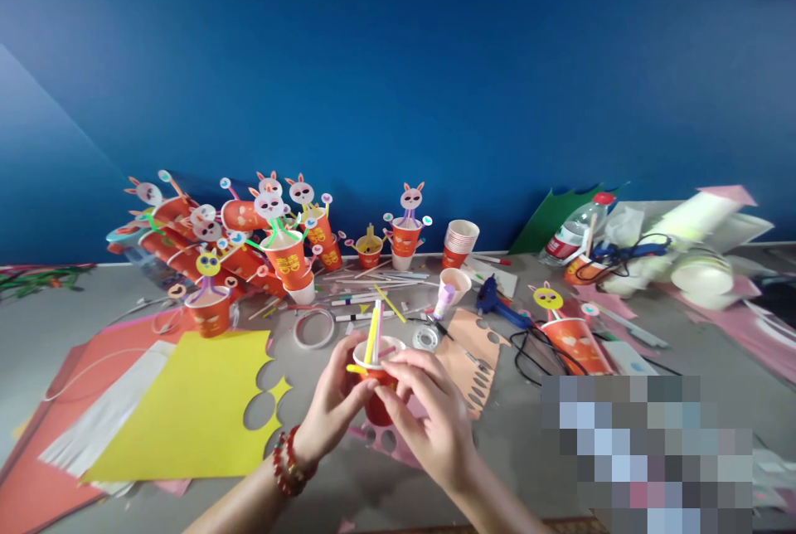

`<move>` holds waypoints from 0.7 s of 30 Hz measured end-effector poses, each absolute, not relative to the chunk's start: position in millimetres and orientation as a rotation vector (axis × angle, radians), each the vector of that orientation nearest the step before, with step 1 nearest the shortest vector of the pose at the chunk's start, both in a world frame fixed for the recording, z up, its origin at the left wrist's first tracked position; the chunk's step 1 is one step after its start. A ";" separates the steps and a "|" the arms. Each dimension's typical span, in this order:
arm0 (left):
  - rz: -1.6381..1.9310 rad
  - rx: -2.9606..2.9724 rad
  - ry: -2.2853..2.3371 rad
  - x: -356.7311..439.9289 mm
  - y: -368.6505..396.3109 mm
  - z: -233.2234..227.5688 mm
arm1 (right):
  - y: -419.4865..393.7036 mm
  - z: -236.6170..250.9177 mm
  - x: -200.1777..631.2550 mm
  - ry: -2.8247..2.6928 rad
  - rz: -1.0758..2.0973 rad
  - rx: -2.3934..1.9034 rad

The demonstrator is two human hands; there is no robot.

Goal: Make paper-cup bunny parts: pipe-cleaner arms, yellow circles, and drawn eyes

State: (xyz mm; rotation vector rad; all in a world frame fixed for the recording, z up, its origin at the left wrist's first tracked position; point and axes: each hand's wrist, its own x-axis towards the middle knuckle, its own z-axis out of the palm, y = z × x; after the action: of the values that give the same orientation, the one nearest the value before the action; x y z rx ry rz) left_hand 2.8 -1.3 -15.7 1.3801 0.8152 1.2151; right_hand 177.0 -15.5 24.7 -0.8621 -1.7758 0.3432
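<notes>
Red paper cup (378,414), one, sits between the two hands above the front of the desk (510,468): the left hand (339,393) wraps its side, the right hand (429,410) closes on the opposite side, fingers at the white rim. Upright inside are slim straws (374,335), yellow and paler ones, too bunched to count; one short yellow piece (356,368) juts out near the rim. Fingers cover most of the cup's printed wall. Two rabbit-faced cups stand out singly, one at the back centre (406,244) and one with a yellow face at right (575,343); the left-hand cluster (286,260) overlaps too much for a sure count. One nested stack of cups (461,244), one blue glue gun (497,306) and one clear plastic bottle (575,231) are also visible. Pixelation hides the lower right corner. One smooth yellow sheet (186,410) has round cut-outs along its edge, one peach sheet (457,351) has leaf-shaped slots, and a pink holed sheet (404,451) lies partly concealed under the hands.
</notes>
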 end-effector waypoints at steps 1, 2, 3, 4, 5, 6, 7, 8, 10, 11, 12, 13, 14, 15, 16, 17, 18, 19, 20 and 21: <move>1.213 1.322 0.794 0.7 -1.4 -18.5 | -15.4 24.4 180.6 -1.731 0.322 -0.861; 1.214 1.282 0.766 -1.5 -1.4 -21.7 | -14.8 23.9 184.9 -1.673 0.312 -0.879; 1.221 1.262 0.727 -3.7 -1.1 -24.9 | -13.9 22.9 189.4 -1.613 0.328 -0.911; 1.231 1.258 0.683 -5.4 -0.7 -27.7 | -12.8 21.6 193.9 -1.560 0.383 -0.948; 1.238 1.260 0.642 -6.6 -0.2 -29.8 | -11.7 19.8 197.9 -1.520 0.478 -0.981; 1.238 1.257 0.605 -7.0 0.2 -30.7 | -10.9 17.9 201.1 -1.499 0.606 -0.997; 1.233 1.244 0.573 -6.8 0.5 -30.3 | -10.4 15.8 203.4 -1.493 0.750 -0.994; 1.222 1.222 0.547 -5.9 0.6 -28.7 | -10.3 13.9 204.6 -1.497 0.883 -0.975; 1.186 1.160 0.513 -3.1 0.0 -22.6 | -11.1 11.4 204.1 -1.506 1.046 -0.936; 1.169 1.132 0.501 -1.6 -0.6 -19.2 | -11.7 10.9 202.9 -1.506 1.070 -0.927; 1.156 1.111 0.492 -0.3 -1.3 -16.1 | -12.3 11.1 201.4 -1.504 1.069 -0.923; 1.147 1.100 0.486 0.5 -2.1 -14.1 | -12.8 11.7 199.8 -1.504 1.053 -0.925; 1.141 1.097 0.483 0.7 -2.8 -13.4 | -13.2 12.6 198.4 -1.508 1.029 -0.926; 1.138 1.099 0.482 0.5 -3.5 -14.1 | -13.6 13.6 197.2 -1.515 1.001 -0.925; 1.133 1.109 0.485 -0.2 -3.9 -16.1 | -13.9 14.4 196.3 -1.527 0.965 -0.926; 1.126 1.122 0.493 -1.0 -4.2 -19.0 | -14.2 15.0 195.6 -1.541 0.924 -0.931; 1.118 1.133 0.505 -1.9 -4.3 -22.4 | -14.6 15.1 195.2 -1.557 0.881 -0.940; 1.114 1.141 0.523 -2.7 -4.2 -25.6 | -14.9 14.7 194.9 -1.568 0.840 -0.952; 1.115 1.143 0.544 -3.4 -3.9 -28.2 | -15.1 13.9 194.9 -1.572 0.808 -0.961; 1.124 1.140 0.564 -3.8 -3.6 -30.1 | -15.2 12.7 195.2 -1.570 0.786 -0.967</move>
State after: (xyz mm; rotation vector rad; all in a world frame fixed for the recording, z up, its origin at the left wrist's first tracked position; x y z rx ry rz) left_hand -3.8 -3.6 -30.1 1.1397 0.5640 1.1238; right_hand 195.2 -15.2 12.7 -0.9674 -1.5698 0.7864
